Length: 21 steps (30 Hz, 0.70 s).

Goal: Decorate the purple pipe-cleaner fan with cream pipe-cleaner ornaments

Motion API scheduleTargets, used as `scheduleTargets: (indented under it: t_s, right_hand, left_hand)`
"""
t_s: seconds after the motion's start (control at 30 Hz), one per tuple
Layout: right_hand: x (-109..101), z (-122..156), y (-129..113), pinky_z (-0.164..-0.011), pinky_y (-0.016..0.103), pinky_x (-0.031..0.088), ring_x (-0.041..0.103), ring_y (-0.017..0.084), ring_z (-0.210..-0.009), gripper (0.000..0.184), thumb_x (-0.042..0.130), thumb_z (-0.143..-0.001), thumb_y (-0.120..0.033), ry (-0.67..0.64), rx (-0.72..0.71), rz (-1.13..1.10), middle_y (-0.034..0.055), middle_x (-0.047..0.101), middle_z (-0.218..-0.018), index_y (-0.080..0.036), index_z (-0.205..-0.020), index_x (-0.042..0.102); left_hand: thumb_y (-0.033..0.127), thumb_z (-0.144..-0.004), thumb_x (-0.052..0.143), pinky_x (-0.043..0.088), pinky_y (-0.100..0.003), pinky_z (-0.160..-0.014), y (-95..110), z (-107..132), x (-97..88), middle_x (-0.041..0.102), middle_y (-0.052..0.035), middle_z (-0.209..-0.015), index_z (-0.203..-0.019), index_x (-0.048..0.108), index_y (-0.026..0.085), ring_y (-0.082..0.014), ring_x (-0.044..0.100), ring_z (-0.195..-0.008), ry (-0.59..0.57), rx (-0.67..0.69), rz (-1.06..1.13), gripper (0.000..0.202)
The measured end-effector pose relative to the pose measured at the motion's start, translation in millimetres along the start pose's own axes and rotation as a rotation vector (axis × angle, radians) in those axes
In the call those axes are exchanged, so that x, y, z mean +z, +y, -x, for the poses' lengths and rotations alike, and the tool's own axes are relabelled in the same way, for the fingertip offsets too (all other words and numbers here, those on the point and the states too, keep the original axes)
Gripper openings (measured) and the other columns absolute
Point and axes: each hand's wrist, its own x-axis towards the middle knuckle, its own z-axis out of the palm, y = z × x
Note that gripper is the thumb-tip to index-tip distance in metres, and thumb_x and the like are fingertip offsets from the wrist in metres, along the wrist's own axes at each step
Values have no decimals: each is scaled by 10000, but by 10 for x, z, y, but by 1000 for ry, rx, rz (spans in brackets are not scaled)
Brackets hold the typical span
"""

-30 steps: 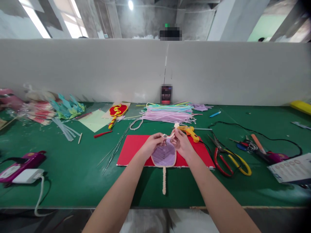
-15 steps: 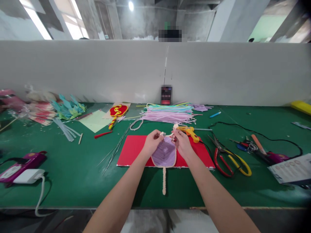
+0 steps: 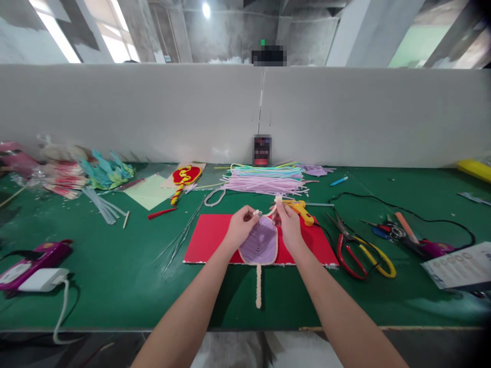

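Note:
A small purple woven fan (image 3: 262, 244) with a cream border and a cream twisted handle (image 3: 259, 286) lies over a red mat (image 3: 209, 237) on the green table. My left hand (image 3: 241, 226) pinches the cream pipe cleaner end (image 3: 258, 212) at the fan's top left. My right hand (image 3: 287, 225) pinches the other cream end (image 3: 276, 201) at the fan's top right. Both hands are closed on the fan's upper rim.
A yellow glue gun (image 3: 301, 209) lies just behind my right hand. A pile of pastel pipe cleaners (image 3: 264, 180) sits further back. Red and yellow-handled scissors (image 3: 360, 253) and tools lie to the right; wires (image 3: 180, 237), a red-yellow ornament (image 3: 184, 176) and a purple device (image 3: 30, 260) lie left.
My hands have risen slightly toward the fan's top, and the right hand has drawn its cream end upward. The fan stays on the red mat.

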Motion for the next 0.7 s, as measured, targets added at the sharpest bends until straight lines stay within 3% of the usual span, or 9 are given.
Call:
scheduleTargets:
  t_s: [0.23, 0.7]
  right_hand:
    - [18, 33, -26, -410, 222, 327, 413, 80, -395, 386, 552, -709, -550, 33, -60, 127, -40, 472, -443, -179, -606, 588]
    - [11, 33, -18, -403, 221, 319, 424, 85, -406, 412, 540, -714, -559, 41, -61, 125, -19, 494, -449, -177, -580, 617]
  left_hand:
    - [352, -750, 547, 397, -220, -555, 41, 30, 12, 537, 30, -559, -677, 481, 172, -104, 517, -551, -45, -9, -24, 205]
    - [364, -745, 552, 385, -222, -553, 41, 33, 12, 548, 33, -555, -678, 490, 176, -109, 523, -550, -40, -10, -31, 209]
